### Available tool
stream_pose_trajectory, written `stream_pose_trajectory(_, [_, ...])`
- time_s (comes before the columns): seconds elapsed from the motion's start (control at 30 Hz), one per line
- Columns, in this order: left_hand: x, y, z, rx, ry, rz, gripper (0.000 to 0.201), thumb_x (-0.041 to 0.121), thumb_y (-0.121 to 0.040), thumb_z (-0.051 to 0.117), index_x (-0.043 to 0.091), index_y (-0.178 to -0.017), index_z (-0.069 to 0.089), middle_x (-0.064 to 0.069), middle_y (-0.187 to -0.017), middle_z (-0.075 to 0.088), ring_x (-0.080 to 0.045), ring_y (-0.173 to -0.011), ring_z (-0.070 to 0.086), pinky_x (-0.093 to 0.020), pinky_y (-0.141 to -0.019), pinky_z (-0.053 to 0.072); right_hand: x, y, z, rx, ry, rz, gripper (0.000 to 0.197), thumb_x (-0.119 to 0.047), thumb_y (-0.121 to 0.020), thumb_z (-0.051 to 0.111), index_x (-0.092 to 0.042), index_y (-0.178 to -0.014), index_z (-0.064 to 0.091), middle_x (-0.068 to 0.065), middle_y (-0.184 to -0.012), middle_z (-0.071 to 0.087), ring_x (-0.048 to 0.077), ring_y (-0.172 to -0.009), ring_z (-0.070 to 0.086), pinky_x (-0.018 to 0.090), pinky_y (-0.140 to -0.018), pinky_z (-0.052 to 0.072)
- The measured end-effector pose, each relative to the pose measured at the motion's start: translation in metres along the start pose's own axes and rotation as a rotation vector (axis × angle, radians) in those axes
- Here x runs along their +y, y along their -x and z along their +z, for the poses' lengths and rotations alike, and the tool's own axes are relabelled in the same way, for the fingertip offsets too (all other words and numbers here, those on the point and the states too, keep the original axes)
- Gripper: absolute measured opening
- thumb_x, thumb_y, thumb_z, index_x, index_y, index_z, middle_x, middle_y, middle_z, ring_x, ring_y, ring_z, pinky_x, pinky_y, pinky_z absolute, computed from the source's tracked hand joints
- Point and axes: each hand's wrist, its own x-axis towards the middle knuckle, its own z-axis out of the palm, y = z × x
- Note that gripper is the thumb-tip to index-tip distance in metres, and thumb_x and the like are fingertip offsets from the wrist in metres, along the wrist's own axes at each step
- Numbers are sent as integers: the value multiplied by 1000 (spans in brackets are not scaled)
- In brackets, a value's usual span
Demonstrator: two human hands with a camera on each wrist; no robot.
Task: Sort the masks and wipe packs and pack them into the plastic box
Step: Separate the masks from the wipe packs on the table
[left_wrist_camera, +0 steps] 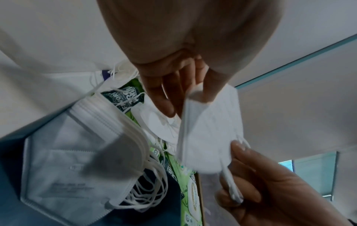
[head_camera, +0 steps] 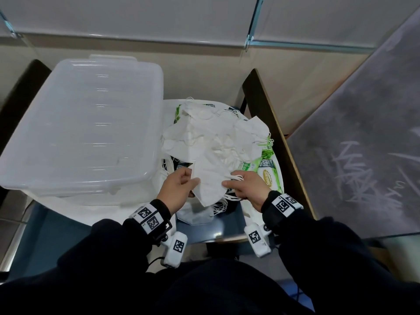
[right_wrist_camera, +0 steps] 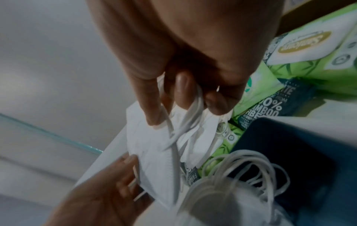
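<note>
Masks and wipe packs lie heaped on a white tray (head_camera: 279, 169) to the right of the plastic box (head_camera: 84, 133), which stands at the far left with its translucent lid (head_camera: 91, 114) closed. Just right of the box, my left hand (head_camera: 176, 189) pinches the left edge of one folded white mask (head_camera: 209, 178), thumb and fingers curled onto it. This held mask is lifted above the near edge of the loose mask pile (head_camera: 213, 133). Below it, on the blue surface (head_camera: 216, 226), sits a squared stack of masks (left_wrist_camera: 77, 160) with the ear loops (left_wrist_camera: 150, 191) bunched at its side. Further right, my right hand (head_camera: 247, 189) grips the opposite end of the same mask, with fingers closed around its white ear loops (right_wrist_camera: 185, 119). Beside that hand, at the tray's right rim, rests a green wipe pack (head_camera: 267, 171) printed "Sanicare". More green wipe packs (right_wrist_camera: 257, 110) show under the masks, partly hidden.
</note>
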Motion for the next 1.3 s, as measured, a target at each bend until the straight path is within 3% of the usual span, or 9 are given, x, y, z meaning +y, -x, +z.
stream_pose_trajectory(0.1, [9, 2, -6, -56, -58, 76, 47, 8, -85, 74, 35, -122, 62, -10, -82, 65, -14, -72, 63, -44, -84, 56, 0, 5, -3, -21, 134, -35, 12, 7, -84, 77, -1, -90, 71, 1, -65, 55, 5, -45, 37, 16, -43, 29])
stream_pose_trajectory(0.17, [19, 3, -8, -94, -192, 170, 51, 15, -88, 75, 42, -128, 59, 3, -75, 56, -8, -65, 56, -24, -76, 50, 0, 6, -4, -50, 214, -57, 12, 10, -83, 76, -1, -85, 71, -4, -60, 61, 3, -46, 47, 14, -45, 36])
stream_pose_trajectory(0.23, [29, 1, -8, -134, -440, 283, 42, 25, -91, 73, 45, -126, 62, 10, -72, 55, -4, -65, 54, -17, -69, 44, 2, 6, -7, -67, 290, -77, 17, 12, -81, 77, -5, -80, 73, -8, -61, 68, 0, -52, 59, 14, -52, 45])
stream_pose_trajectory(0.33, [34, -2, -8, -175, -783, 381, 25, 37, -94, 67, 37, -119, 65, 10, -67, 57, -3, -64, 53, -27, -67, 41, 10, 2, -10, -83, 401, -103, 17, 4, -74, 85, -7, -85, 79, 6, -81, 78, 12, -74, 70, 30, -75, 57])
stream_pose_trajectory(0.43, [27, 1, -13, -224, -876, 361, 19, 33, -92, 67, 36, -110, 64, 10, -68, 58, -6, -65, 54, -32, -68, 45, 20, 0, -9, -90, 481, -85, 21, -10, -68, 90, -14, -86, 80, 10, -90, 79, 19, -82, 72, 41, -86, 58])
stream_pose_trajectory(0.6, [12, 10, -20, -277, -868, 288, 21, 26, -87, 73, 32, -107, 71, 14, -74, 60, -2, -71, 56, -27, -68, 43, 38, 2, -1, -83, 721, -93, 15, -24, -75, 91, -23, -78, 76, -7, -77, 75, 10, -72, 68, 26, -72, 52])
stream_pose_trajectory(0.8, [-19, 19, -38, -385, -1293, 244, 7, 25, -93, 60, 28, -92, 53, -5, -100, 69, -30, -95, 62, -34, -72, 43, 52, 3, -9, -84, 571, 69, 13, -3, -80, 85, -11, -83, 75, 8, -67, 70, 23, -64, 66, 34, -68, 59])
stream_pose_trajectory(1.0, [-43, 26, -32, -335, -1534, 321, 11, 25, -93, 53, 24, -102, 59, -2, -105, 67, -30, -100, 60, -36, -74, 35, 56, 6, 15, -46, 918, -116, 17, -20, -79, 84, -28, -76, 70, -9, -76, 70, 12, -75, 66, 23, -69, 50])
stream_pose_trajectory(1.3, [-40, 27, -27, -279, -1697, 203, 16, 21, -89, 55, 21, -104, 60, -2, -103, 70, -31, -94, 66, -36, -73, 35, 59, -16, 32, 149, 721, -65, 22, -10, -74, 81, -27, -67, 69, -7, -67, 68, 24, -77, 73, 42, -78, 63])
